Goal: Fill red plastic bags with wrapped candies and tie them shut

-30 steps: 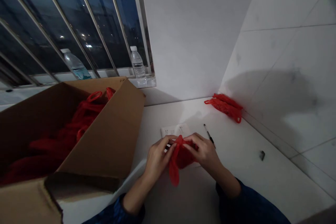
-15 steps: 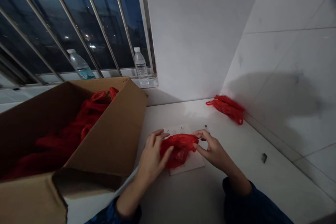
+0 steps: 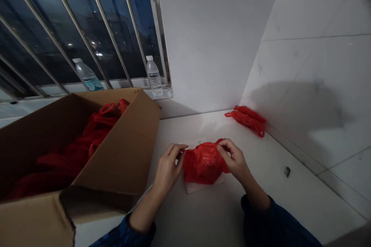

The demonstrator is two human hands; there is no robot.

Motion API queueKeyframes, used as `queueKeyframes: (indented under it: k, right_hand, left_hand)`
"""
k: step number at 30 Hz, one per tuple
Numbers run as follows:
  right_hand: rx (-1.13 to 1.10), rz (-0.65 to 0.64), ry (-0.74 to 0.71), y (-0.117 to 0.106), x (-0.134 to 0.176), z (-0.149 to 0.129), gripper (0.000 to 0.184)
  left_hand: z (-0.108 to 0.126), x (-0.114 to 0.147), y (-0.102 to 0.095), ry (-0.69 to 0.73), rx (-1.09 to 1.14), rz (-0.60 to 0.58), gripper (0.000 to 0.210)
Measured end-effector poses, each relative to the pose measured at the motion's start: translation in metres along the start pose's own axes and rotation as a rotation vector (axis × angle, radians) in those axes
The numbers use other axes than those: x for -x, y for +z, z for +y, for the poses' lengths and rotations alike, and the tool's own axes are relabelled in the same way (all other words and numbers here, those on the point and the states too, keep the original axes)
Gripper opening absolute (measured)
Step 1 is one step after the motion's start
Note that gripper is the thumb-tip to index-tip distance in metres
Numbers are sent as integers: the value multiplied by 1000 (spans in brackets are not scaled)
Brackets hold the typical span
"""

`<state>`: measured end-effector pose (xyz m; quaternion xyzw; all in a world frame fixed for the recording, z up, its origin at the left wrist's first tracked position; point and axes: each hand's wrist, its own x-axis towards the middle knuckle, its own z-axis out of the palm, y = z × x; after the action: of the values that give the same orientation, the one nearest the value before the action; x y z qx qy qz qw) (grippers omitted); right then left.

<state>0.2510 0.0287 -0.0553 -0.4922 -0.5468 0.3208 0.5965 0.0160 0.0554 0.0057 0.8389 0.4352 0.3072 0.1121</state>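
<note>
A crumpled red plastic bag (image 3: 204, 164) is spread between my two hands, over a white sheet (image 3: 193, 188) on the white table. My left hand (image 3: 171, 166) pinches the bag's upper left edge between thumb and fingers. At the bag's upper right, my right hand (image 3: 234, 158) is closed on its edge in a pinch. The bag covers most of the sheet, and only its lower edge and a bit of its top show.
On the left stands an open cardboard box (image 3: 124, 150) with red plastic bags (image 3: 72, 146) inside. Folded red bags (image 3: 247, 120) lie by the right wall. A small dark object (image 3: 287, 171) is on the table. Two bottles (image 3: 154, 77) stand at the barred window.
The red bag has been pulled wider and flatter between my hands and now covers more of the sheet. My left hand's fingers have closed from a spread pose onto its edge.
</note>
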Motion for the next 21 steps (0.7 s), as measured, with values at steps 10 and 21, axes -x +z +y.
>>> queueKeyframes:
  k: [10,21]
  right_hand:
    - [87,44,31,0,0,-7,17]
    - [-160,198,91,-6,3,-15,33]
  left_hand:
    - [-5,-3,8,-236,251,-4,18]
    - [18,-2,-34,-102,139,45,42]
